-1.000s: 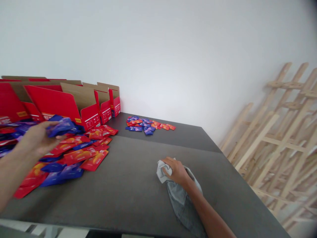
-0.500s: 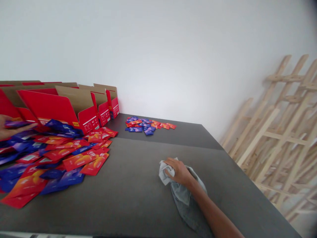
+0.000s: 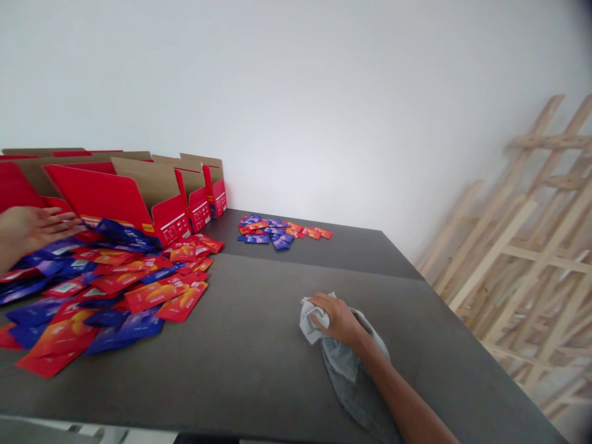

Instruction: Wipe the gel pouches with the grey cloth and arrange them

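Observation:
My right hand (image 3: pixel 337 317) is closed around a crumpled grey-white cloth (image 3: pixel 314 320) on the dark table. The cloth's grey-blue part (image 3: pixel 354 376) trails beneath my wrist and forearm. At the left edge, my left hand (image 3: pixel 39 228) is open, palm showing and fingers stretched to the right, with nothing in it. It is just above a pile of red-orange packets (image 3: pixel 157 293) and blue packets (image 3: pixel 124 330), in front of the red cardboard boxes (image 3: pixel 97 191). The left wrist is partly cut off by the frame.
Open-topped red boxes stand in a row along the white wall. A smaller heap of packets (image 3: pixel 277 233) lies at the table's back. Pale wooden frames (image 3: pixel 522 253) lean against the wall beyond the right edge of the table (image 3: pixel 259 370).
My left hand has opened out, and the blue packet seen between its fingers is no longer there. My right hand and cloth look nearly still; the whole view has shifted slightly.

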Motion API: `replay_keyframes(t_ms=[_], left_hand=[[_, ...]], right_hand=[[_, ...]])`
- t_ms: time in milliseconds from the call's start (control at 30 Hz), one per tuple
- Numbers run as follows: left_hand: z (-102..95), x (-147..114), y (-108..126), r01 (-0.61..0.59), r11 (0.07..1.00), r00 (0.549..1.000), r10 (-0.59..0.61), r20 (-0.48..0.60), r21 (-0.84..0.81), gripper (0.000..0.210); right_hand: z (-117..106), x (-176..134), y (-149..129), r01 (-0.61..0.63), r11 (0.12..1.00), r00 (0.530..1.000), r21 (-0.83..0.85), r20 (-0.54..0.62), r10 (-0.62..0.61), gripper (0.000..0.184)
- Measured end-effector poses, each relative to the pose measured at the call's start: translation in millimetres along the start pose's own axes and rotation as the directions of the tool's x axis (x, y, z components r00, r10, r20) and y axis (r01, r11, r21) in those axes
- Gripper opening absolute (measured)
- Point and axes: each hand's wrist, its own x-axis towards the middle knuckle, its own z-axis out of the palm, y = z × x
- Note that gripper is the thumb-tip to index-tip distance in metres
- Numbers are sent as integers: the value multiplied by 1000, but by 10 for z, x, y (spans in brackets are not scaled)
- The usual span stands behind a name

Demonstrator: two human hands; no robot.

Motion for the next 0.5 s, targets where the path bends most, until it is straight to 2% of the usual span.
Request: replay_keyframes(t_ms=[67, 100, 200, 233, 300, 333, 433, 467, 500], left_hand=[[110, -67, -39, 99, 995, 991, -95, 98, -34, 29], [194, -141, -53, 113, 993, 981, -106, 161, -38, 28], [570, -540, -100, 56, 998, 925, -49, 377, -6, 28], [729, -724, -128, 37, 999, 887, -31, 460, -5, 27], [1070, -1142, -221, 7, 1000, 777, -10, 629, 6, 23], [1242, -1366, -288, -29, 1000, 692, 21, 722, -1, 25], [1714, -2025, -533, -169, 983, 503, 30, 864, 65, 29], [1852, -2222, -614, -249, 968, 453, 79, 888, 42, 29], [1983, -2396, -685, -355, 935, 379, 161, 911, -18, 28]], right_hand=[[12, 0, 7, 0, 1000, 1000, -14, -4, 0, 24], [18, 0, 10, 1, 1000, 1000, -20, -7, -2, 24], [28, 3, 15, 8, 1000, 1000, -17, -11, -9, 25], [29, 4, 15, 8, 1000, 1000, -13, -6, -8, 25], [30, 5, 12, 2, 1000, 1000, -4, 6, -2, 26], [30, 4, 11, -2, 1000, 1000, 0, 10, 2, 27], [35, 2, 4, -4, 1000, 1000, 0, 15, 4, 28], [35, 3, -1, -1, 1000, 1000, -2, 15, 1, 28], [35, 4, -6, 5, 1000, 1000, -3, 16, -5, 28]])
